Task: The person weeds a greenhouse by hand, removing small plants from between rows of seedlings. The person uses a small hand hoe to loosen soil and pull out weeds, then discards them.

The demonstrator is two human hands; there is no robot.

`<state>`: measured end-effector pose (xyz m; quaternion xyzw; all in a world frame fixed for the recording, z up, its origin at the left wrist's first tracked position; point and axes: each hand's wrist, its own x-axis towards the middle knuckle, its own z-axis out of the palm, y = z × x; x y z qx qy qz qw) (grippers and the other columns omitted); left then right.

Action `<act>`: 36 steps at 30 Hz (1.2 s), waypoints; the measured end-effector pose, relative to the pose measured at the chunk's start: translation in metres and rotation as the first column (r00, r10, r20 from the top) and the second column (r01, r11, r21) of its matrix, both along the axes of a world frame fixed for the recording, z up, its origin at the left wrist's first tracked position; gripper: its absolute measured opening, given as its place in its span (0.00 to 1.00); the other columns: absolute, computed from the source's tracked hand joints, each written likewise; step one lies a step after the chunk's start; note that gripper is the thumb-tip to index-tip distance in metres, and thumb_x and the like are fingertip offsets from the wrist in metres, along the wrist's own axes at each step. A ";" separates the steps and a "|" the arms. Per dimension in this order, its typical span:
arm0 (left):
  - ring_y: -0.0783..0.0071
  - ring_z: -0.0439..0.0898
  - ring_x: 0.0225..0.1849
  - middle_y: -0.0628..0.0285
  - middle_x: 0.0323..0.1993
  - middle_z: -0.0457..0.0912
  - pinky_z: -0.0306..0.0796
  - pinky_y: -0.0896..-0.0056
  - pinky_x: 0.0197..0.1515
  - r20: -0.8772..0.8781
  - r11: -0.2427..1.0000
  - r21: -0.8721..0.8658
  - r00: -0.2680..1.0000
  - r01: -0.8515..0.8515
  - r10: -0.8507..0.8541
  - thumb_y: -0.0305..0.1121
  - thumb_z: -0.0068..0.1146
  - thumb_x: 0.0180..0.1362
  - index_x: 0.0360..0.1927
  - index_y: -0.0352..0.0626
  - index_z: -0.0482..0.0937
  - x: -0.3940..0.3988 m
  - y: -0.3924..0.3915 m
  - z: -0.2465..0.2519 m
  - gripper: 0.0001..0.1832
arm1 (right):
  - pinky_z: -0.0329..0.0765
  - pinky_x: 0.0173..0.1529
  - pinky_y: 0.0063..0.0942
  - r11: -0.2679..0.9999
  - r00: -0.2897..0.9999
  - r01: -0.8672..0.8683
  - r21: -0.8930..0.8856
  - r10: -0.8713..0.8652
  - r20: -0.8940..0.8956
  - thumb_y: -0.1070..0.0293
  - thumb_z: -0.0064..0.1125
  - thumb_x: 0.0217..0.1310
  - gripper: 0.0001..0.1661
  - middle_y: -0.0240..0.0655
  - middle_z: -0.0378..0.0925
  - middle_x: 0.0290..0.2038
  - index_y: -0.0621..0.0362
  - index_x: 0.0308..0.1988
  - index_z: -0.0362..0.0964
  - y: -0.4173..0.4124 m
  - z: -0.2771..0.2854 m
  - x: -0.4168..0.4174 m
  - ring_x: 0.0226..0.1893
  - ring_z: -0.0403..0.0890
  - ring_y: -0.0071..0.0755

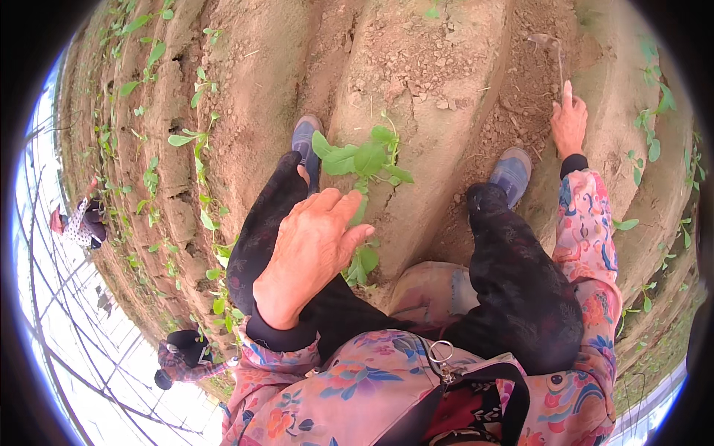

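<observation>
My left hand is over leafy green seedlings on the soil ridge between my legs. Its back is towards me, the thumb stands apart from the fingers, and nothing shows in its grasp. More leaves lie just below the thumb; whether the fingertips touch any leaf is unclear. My right hand, out past my right foot, grips a small hand hoe, index finger stretched along the handle. The hoe's blurred head is above the furrow soil; I cannot tell if it touches.
My shoes stand in furrows either side of the ridge. A stuffed cloth seat is beneath me. Seedling rows run along the left, others at the right. Two people are in the rows at far left.
</observation>
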<state>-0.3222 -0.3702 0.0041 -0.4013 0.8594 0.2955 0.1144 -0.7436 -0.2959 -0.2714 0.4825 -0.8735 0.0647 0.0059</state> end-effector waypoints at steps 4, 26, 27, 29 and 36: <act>0.51 0.74 0.33 0.54 0.30 0.73 0.68 0.59 0.33 0.061 0.999 -0.027 0.997 -0.037 0.039 0.35 0.61 0.48 0.45 0.39 0.74 -0.002 -0.003 -0.001 0.21 | 0.60 0.60 0.46 0.956 0.911 -0.280 -0.085 0.292 0.290 0.53 0.56 0.55 0.41 0.54 0.56 0.59 0.48 0.64 0.48 -0.016 -0.037 0.025 0.59 0.58 0.61; 0.64 0.78 0.33 0.55 0.31 0.78 0.71 0.70 0.37 -0.241 0.971 0.029 0.941 -0.237 0.237 0.26 0.63 0.47 0.45 0.36 0.76 -0.024 0.005 -0.022 0.19 | 0.73 0.42 0.45 0.891 0.794 -0.449 0.073 0.360 0.490 0.65 0.53 0.55 0.15 0.48 0.68 0.39 0.52 0.43 0.62 0.009 -0.062 0.074 0.39 0.74 0.56; 0.65 0.78 0.33 0.56 0.30 0.78 0.71 0.71 0.38 -0.277 0.947 0.211 0.914 -0.242 0.295 0.26 0.63 0.48 0.43 0.36 0.77 -0.034 0.017 -0.026 0.17 | 0.74 0.41 0.42 0.917 0.762 -0.398 0.015 0.322 0.563 0.64 0.52 0.57 0.14 0.49 0.69 0.38 0.53 0.43 0.62 0.006 -0.068 0.064 0.37 0.75 0.57; 0.69 0.79 0.33 0.58 0.29 0.78 0.71 0.71 0.37 -0.356 0.858 0.494 0.868 -0.139 0.346 0.27 0.61 0.51 0.43 0.36 0.77 -0.069 0.044 -0.041 0.14 | 0.73 0.39 0.35 0.996 0.634 -0.054 -0.070 0.088 0.768 0.60 0.52 0.60 0.14 0.45 0.72 0.32 0.55 0.42 0.63 0.001 -0.083 0.046 0.34 0.77 0.51; 0.71 0.73 0.48 0.59 0.47 0.75 0.65 0.69 0.55 0.016 -0.007 0.998 0.146 -0.061 0.989 0.36 0.53 0.61 0.50 0.36 0.71 -0.200 0.042 -0.137 0.18 | 0.56 0.15 0.14 0.661 -0.154 0.749 0.034 0.124 0.980 0.58 0.49 0.64 0.09 0.26 0.65 0.24 0.49 0.37 0.64 -0.029 0.019 0.060 0.17 0.64 0.16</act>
